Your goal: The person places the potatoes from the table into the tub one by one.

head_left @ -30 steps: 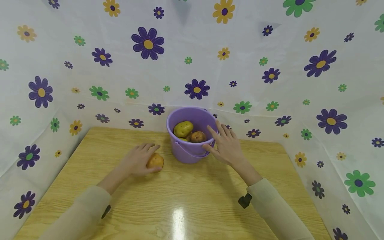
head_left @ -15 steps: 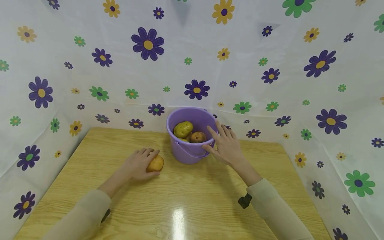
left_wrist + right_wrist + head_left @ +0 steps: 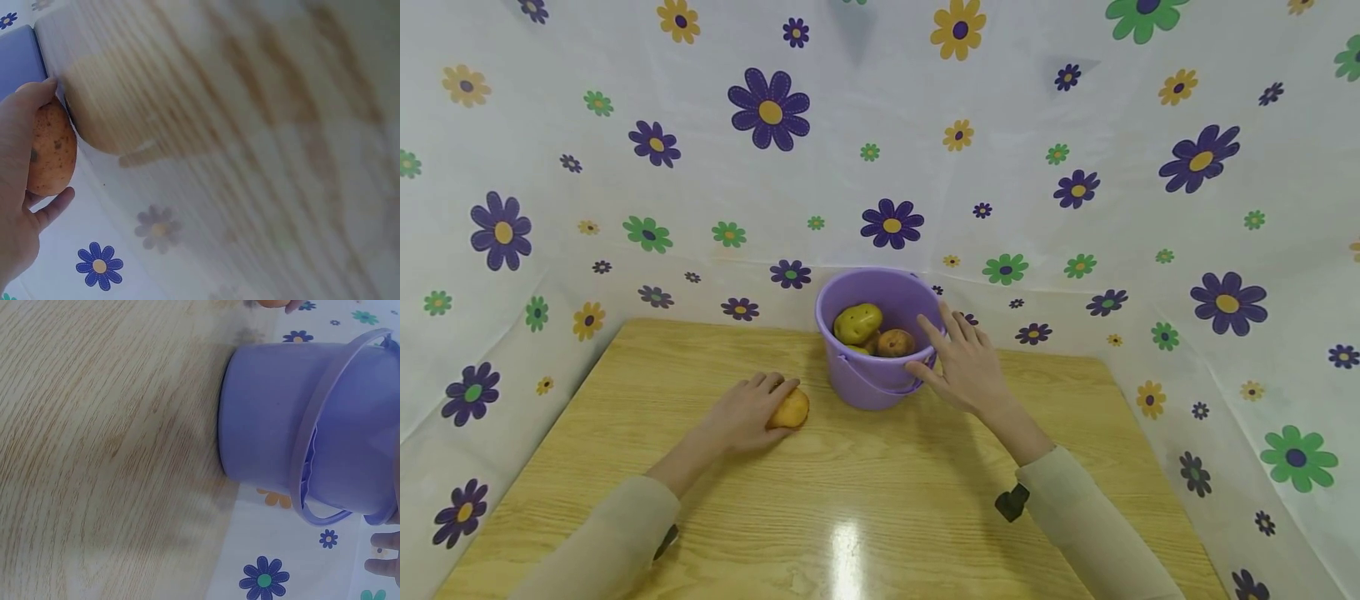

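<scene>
My left hand [image 3: 745,414] grips a brownish-yellow potato [image 3: 793,408] on the table, left of the purple bucket [image 3: 861,385]. In the left wrist view the fingers and thumb lie around the brown, speckled potato [image 3: 53,150], close to the tabletop. My right hand [image 3: 968,367] rests at the bucket's right rim with its fingers spread and fairly straight, the index finger overlapping the opening. Inside the bucket lie a yellow-green potato [image 3: 858,323] and a brown potato [image 3: 897,342], with others partly hidden beneath. The bucket's handle [image 3: 303,450] hangs down its near side.
The wooden table [image 3: 820,508] carries a bright light reflection near its front. Behind it and along both sides hangs a white flower-patterned sheet [image 3: 850,179], close behind the bucket. A small black device [image 3: 1012,502] sits at the right sleeve.
My left hand has lowered its fingers and thumb from a looser spread and closed them around the potato. The right hand and the bucket have stayed in place.
</scene>
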Available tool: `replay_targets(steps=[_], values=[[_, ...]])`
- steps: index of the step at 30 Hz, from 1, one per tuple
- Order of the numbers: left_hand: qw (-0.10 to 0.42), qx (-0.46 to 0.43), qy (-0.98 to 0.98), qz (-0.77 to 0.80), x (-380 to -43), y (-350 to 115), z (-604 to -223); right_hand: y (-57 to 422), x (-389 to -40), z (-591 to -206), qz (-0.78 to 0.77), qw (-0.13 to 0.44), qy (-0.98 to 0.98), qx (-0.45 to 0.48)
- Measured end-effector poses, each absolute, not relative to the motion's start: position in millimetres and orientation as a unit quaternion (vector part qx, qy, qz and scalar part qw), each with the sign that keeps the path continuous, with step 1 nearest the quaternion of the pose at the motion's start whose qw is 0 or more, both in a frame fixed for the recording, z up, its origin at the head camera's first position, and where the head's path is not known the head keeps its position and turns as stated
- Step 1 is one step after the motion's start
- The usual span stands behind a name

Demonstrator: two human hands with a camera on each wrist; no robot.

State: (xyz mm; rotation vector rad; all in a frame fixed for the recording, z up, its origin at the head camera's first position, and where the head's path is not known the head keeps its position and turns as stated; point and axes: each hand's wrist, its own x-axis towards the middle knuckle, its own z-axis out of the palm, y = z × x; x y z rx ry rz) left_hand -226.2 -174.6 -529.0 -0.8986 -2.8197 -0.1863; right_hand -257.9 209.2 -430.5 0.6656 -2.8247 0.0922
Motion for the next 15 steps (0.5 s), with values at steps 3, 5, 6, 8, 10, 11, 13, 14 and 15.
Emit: replay_targets(steps=[3,5,6,8,10,11,13,14,15], values=[[0.095,-0.302,-0.946,-0.074,-226.4,-174.4,-525.8,209.0,-257.9,-430.2,0.031,0.118,-0.966,0.227],[0.106,-0.304,-0.943,-0.079,-227.1,-174.7,-523.9,209.0,-258.0,-430.1,0.031,0.117,-0.966,0.226],[0.112,-0.306,-0.942,-0.079,-227.9,-175.0,-523.0,209.1,-258.1,-430.1,0.031,0.117,-0.966,0.226],[0.121,-0.307,-0.941,-0.081,-229.5,-175.5,-521.2,209.2,-258.1,-429.9,0.031,0.116,-0.967,0.226],[0.127,-0.307,-0.939,-0.084,-230.9,-175.9,-519.2,209.3,-258.0,-429.7,0.031,0.116,-0.967,0.226],[0.126,-0.305,-0.940,-0.087,-231.5,-175.9,-517.8,209.1,-257.9,-429.6,0.031,0.117,-0.966,0.226],[0.122,-0.301,-0.941,-0.092,-232.0,-175.7,-514.4,208.9,-257.7,-429.4,0.029,0.118,-0.966,0.227],[0.122,-0.299,-0.942,-0.093,-232.0,-175.5,-512.3,209.0,-257.6,-429.4,0.028,0.119,-0.966,0.227],[0.121,-0.297,-0.942,-0.095,-232.1,-175.4,-510.2,209.0,-257.6,-429.4,0.027,0.120,-0.966,0.227]])
